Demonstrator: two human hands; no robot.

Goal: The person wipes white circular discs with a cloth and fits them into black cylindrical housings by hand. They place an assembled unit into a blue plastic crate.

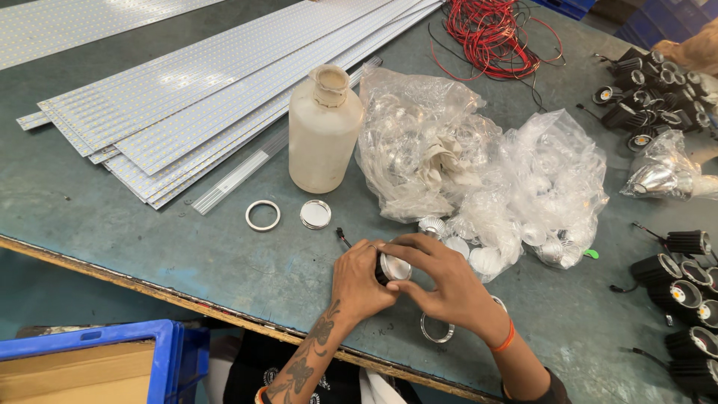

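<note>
I see left hand (357, 278) grip closed round black lamp (389, 268) | right hand (441, 280) fingers pinching its front | counter (224, 262), ring (262, 215) apart

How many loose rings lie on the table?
3. A white ring and a silver ring lie before the bottle; another silver ring lies under the right hand. Others may be hidden.

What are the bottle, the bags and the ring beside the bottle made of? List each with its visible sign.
Bottle: seemingly plastic, milky, matte and grimy; dull, slightly translucent wall.
Bags: thin clear plastic film; crinkled, glossy, contents showing through.
Ring: probably metal or plated plastic; pale, smooth, faint sheen; cannot tell which.
Part held in both hands, left hand and right hand: black body, shiny silvery face, likely metal.
</note>
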